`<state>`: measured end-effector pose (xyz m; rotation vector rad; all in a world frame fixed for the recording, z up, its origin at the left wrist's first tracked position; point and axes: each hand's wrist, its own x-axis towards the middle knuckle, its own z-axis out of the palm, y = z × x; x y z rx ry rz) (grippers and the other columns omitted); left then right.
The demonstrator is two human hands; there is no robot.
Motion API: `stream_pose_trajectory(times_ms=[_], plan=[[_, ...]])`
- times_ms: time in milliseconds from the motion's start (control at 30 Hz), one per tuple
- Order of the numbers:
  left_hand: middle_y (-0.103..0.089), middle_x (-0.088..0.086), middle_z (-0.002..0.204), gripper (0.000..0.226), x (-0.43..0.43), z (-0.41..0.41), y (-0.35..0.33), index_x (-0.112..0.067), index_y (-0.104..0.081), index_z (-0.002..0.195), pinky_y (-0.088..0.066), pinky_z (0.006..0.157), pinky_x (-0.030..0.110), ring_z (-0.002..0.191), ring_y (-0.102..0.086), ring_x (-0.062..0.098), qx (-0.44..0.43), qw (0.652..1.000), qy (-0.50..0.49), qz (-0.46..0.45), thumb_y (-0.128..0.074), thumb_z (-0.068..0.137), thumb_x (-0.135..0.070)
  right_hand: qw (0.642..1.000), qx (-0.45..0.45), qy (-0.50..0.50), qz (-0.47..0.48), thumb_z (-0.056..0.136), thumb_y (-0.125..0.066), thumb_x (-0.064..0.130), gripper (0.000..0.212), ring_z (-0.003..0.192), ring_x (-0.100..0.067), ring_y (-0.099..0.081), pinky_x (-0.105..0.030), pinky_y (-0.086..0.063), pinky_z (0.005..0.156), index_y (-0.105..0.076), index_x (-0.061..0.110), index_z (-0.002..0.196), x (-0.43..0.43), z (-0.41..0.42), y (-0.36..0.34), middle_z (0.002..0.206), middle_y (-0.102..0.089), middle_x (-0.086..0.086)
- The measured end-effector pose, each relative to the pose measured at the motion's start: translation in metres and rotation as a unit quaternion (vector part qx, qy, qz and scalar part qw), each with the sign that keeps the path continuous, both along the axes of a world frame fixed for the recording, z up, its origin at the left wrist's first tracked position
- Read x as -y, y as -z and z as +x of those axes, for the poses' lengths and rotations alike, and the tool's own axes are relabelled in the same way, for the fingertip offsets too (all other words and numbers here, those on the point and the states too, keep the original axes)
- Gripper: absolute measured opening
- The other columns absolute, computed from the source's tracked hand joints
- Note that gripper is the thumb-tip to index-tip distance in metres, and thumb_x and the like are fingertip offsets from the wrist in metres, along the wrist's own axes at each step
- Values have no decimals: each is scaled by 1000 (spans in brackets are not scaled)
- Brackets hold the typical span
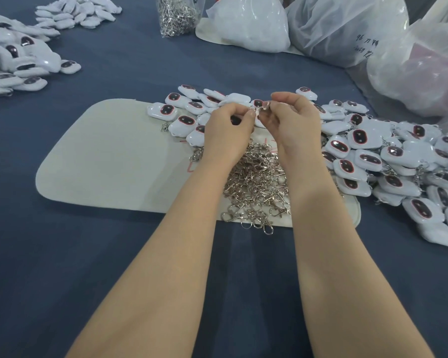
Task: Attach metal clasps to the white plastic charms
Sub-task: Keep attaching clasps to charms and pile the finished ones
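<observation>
Across the whole view spreads the blue-covered table (109,267). At one to two o'clock sit bulky translucent plastic bags (347,27). A pale mat (101,164) lies at the centre, reaching toward nine o'clock. A long pile of charms (398,164), white with dark oval faces, runs from twelve round to four o'clock, and a second charm pile (18,63) lies at ten o'clock. A heap of clasps (259,182) rests on the mat between the forearms, and a clear bag of clasps (177,16) stands at twelve o'clock. Both hands meet above the heap. The left hand (228,130) curls round a white charm (258,122), mostly hidden. The right hand (290,120) pinches a single clasp (260,109) at its fingertips, touching the left thumb.
</observation>
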<state>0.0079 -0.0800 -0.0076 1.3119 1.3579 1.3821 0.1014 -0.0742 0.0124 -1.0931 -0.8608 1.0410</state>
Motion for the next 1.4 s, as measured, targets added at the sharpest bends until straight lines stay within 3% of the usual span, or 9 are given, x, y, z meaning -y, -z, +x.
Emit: stream_pose_trajectory(times_ms=[167,333,433,500,567,900,1133,1300,1400], plan=[[-63,-1,79,12,-1,-2,0,-16,-59,79,-52,85,40,89,-67,25,2,1000,-30,1,-58,91,-17,991,134,25,-14,87,-48,-5,25,63,-11,-59,-20,-52,63,-56,16,78,-1,-1,3,73,-61,-2],[-59,-10,69,17,-3,-3,2,-18,-57,75,-45,72,19,78,-65,16,-35,998,-49,23,-56,91,-15,956,289,45,-25,86,-51,6,16,86,-12,-60,-31,-50,86,-62,18,86,-3,-3,8,89,-65,1],[-60,-7,73,14,-3,-3,3,-16,-59,77,-37,60,10,68,-54,8,-68,995,-60,37,-55,91,-13,944,327,42,5,86,-55,10,13,83,-2,-57,-18,-46,81,-65,16,92,-2,-5,10,89,-64,9],[-62,-3,82,12,-2,-2,3,-16,-59,80,-36,62,14,71,-52,8,-85,993,-63,44,-55,91,-12,935,351,29,30,85,-57,10,11,75,5,-56,-5,-42,70,-64,17,90,0,-7,10,82,-62,15],[-64,3,92,11,-2,-2,3,-17,-59,82,-37,68,17,77,-53,10,-95,992,-64,45,-54,91,-12,925,376,16,42,85,-58,8,11,70,6,-55,-3,-41,66,-62,19,87,1,-8,10,77,-59,17],[-66,6,98,10,-1,-2,3,-21,-58,82,-41,74,23,84,-57,15,-114,990,-67,43,-54,91,-17,914,398,15,72,86,-54,3,17,71,4,-53,-8,-42,71,-59,20,86,0,-11,13,79,-58,16],[-65,6,97,9,-3,-3,4,-18,-57,83,-33,66,18,78,-52,11,-115,990,-71,36,-54,92,-17,918,388,13,85,87,-53,0,18,71,6,-52,-6,-42,71,-56,18,88,1,-11,14,81,-55,16],[-63,-1,84,10,-3,-3,4,-17,-59,81,-35,60,16,73,-54,10,-108,991,-68,49,-56,91,-17,923,374,23,87,86,-54,1,16,65,12,-51,-5,-41,68,-53,17,86,1,-10,15,77,-54,17],[-62,-6,76,10,-3,-3,5,-18,-62,81,-37,59,8,69,-54,7,-113,991,-60,44,-57,90,-17,925,369,29,86,86,-54,1,16,64,14,-50,-5,-41,66,-52,16,86,1,-10,14,75,-53,16]])
